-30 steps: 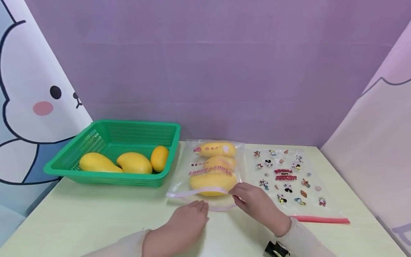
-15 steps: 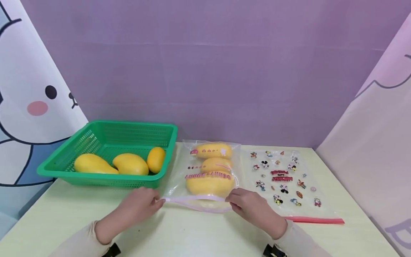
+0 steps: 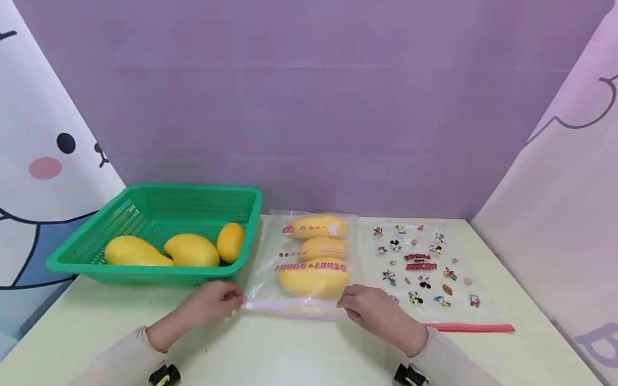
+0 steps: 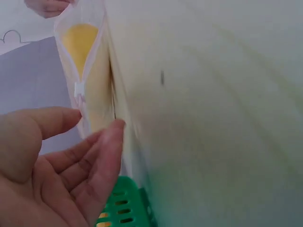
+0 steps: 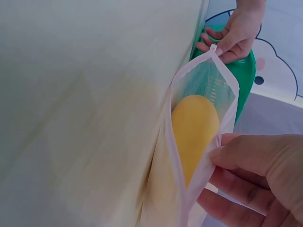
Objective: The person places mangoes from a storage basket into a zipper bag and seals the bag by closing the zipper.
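A clear slider zip bag point(image 3: 266, 268) with a lilac mouth strip lies mid-table, several yellow mangoes point(image 3: 313, 281) stacked inside. Its mouth gapes toward me in both wrist views. My left hand point(image 3: 215, 303) is at the mouth's left corner, thumb and fingers around the strip by the white slider point(image 4: 79, 89); how firmly they hold it is hard to tell. On the right, the thumb and fingers of my right hand point(image 3: 381, 316) pinch the upper edge of the mouth. One mango point(image 5: 195, 132) shows through the opening in the right wrist view.
A green plastic basket point(image 3: 159, 271) with three mangoes point(image 3: 192, 250) stands to the left, close to my left hand. Beside the bag on the right lies a flat printed zip bag point(image 3: 425, 284) with a red strip. A purple cloth point(image 3: 299, 107) hangs behind.
My left hand has gone from the middle of the bag's mouth to its left corner. The right hand stays on the edge. The mouth strip lies straighter, and the view has shifted slightly.
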The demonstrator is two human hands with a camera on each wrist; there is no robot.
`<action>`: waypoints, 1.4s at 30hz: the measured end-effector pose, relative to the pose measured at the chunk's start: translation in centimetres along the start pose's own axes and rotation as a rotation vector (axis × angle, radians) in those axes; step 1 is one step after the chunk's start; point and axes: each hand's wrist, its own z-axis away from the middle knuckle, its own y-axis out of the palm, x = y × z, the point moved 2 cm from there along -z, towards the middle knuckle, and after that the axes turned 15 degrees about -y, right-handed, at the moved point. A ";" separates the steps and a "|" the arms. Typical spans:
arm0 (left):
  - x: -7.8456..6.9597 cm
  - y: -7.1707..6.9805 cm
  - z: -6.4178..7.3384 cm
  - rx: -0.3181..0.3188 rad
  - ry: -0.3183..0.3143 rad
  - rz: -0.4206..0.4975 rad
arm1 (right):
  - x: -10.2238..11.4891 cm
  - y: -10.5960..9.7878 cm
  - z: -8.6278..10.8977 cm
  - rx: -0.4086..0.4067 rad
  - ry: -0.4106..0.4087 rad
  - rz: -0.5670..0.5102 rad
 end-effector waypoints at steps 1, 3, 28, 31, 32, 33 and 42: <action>0.1 0.1 0.0 0.026 -0.007 0.029 | 0.0 0.0 -0.1 0.007 0.002 -0.001; 0.2 0.3 -0.1 0.077 -0.030 0.097 | 0.0 0.0 -0.1 0.020 0.010 0.001; -0.4 1.1 0.6 0.388 -0.208 0.361 | 0.5 0.0 0.2 -0.036 0.054 -0.052; -0.4 1.3 0.6 0.400 -0.212 0.373 | 1.4 -0.3 -0.1 -0.115 0.077 -0.104; -0.4 1.4 0.6 0.403 -0.210 0.378 | 1.8 -0.4 -0.2 -0.138 0.069 -0.136; -0.4 1.4 0.6 0.403 -0.211 0.382 | 2.1 -0.4 -0.4 -0.159 0.048 -0.188; -0.1 1.4 0.8 0.391 -0.226 0.420 | 4.7 1.7 -2.7 -0.156 0.100 -1.063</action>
